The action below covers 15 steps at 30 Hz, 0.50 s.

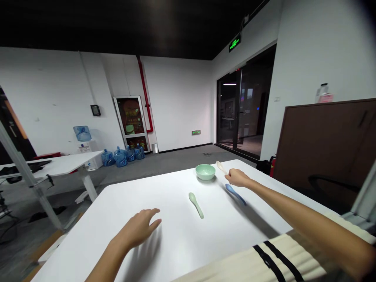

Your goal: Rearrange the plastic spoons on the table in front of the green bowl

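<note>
Pinched by the handle in my right hand is a cream spoon, its bowl end pointing away and to the left, just right of the green bowl. Below that hand a blue spoon lies on the white table. A light green spoon rests nearer the middle, its handle toward me. My left hand hovers over the table's left part with thumb and fingers apart, holding nothing. The inside of the bowl shows only its green surface.
Beyond the table's left edge stands another white table. Several blue water bottles sit on the floor near a dispenser. To the right is a brown cabinet, with glass doors farther back.
</note>
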Motion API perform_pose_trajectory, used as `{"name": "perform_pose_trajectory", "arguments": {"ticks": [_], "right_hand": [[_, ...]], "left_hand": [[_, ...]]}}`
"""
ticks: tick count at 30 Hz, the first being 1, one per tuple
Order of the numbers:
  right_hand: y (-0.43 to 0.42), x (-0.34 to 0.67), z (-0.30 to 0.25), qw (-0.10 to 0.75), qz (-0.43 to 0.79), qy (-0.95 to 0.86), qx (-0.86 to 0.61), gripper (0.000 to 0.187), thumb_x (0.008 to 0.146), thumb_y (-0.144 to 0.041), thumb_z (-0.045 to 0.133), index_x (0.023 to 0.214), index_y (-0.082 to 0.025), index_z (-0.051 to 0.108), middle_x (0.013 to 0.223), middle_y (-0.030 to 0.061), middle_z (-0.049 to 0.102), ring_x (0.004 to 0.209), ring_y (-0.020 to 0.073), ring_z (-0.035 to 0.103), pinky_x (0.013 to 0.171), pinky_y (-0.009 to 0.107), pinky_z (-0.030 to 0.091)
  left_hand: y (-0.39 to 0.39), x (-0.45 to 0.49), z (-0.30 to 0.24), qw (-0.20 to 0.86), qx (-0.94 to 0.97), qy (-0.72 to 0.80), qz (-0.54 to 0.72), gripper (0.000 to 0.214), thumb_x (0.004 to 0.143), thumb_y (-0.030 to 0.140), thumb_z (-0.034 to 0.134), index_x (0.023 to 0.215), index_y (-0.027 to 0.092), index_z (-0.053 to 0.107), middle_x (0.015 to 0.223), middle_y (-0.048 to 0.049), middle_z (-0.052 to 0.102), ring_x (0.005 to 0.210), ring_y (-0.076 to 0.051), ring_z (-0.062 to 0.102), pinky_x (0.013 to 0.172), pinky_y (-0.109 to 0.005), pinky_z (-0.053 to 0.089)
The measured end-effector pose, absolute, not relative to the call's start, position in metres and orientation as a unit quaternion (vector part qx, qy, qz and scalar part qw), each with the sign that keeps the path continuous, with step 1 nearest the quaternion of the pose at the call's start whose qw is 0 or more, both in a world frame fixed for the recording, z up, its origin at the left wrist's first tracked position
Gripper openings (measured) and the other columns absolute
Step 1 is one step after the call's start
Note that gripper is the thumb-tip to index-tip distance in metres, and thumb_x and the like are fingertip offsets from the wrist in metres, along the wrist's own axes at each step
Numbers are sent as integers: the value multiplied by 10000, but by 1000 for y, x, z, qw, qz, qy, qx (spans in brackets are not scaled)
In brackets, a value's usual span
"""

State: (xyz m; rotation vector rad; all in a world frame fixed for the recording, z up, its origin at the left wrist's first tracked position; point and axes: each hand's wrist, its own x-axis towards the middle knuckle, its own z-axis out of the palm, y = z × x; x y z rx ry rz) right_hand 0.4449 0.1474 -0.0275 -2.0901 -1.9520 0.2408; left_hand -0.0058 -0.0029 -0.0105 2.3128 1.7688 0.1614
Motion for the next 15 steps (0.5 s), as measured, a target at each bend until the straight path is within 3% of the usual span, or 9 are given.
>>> {"name": "perform_pose_trajectory", "arguments": {"ticks": [15], "right_hand": [[127, 498, -83, 64, 85, -631, -768, 296, 794, -408, 480, 879, -156, 609, 927, 118, 638, 754, 206, 605, 578, 267, 365]], "left_hand": [[-5, -4, -11, 123, 784, 605, 62, 639, 805, 692, 336, 1271, 299, 526, 1283, -49, 584, 1198, -278, 503, 945, -378, 409]]}}
